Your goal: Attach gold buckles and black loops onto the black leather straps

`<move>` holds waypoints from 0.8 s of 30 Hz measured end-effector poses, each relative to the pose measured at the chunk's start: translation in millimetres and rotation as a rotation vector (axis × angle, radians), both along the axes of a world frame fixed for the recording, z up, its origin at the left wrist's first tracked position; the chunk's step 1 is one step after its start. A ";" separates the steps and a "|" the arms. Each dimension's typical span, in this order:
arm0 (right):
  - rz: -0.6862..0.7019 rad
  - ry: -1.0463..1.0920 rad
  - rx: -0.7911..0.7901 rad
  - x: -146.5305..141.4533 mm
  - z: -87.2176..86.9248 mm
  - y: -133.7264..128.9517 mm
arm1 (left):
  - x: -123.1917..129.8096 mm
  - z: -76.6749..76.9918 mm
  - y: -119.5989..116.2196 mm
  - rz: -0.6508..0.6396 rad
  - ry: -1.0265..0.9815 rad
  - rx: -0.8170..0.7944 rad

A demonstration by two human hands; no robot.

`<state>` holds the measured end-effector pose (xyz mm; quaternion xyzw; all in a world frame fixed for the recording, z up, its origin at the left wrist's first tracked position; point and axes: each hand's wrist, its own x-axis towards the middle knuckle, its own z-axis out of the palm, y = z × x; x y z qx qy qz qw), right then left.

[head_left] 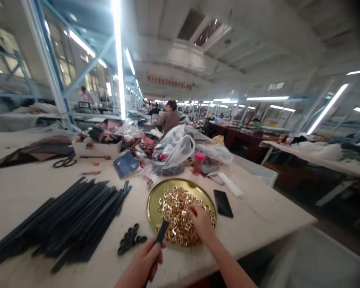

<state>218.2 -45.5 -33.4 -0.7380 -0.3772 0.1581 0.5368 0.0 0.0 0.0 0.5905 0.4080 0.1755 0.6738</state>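
My left hand (147, 258) is closed around a black strap (162, 233), whose end points up towards a round gold tray (153, 196). A heap of shiny gold metal buckles (175, 208) lies on the tray. Over the heap's right side, my right hand (199, 220) has its fingers pinched together among the buckles. Whether a buckle is between those fingertips is hidden. Left of my left hand sits a small pile of black rings or loops (130, 240). Many more black straps (75, 220) lie side by side on the table at the left.
A black phone (223, 203) lies right of the tray. Behind it stand a red-lidded jar (198, 163) and plastic bags (177, 148). A blue booklet (126, 164), scissors (65, 162) and a white box (97, 149) are farther left. A person (169, 117) sits beyond the table.
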 end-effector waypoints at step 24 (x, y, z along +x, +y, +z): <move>0.439 0.666 -0.043 -95.8 6.3 -36.3 | -1.1 -2.2 10.3 -0.189 0.191 0.544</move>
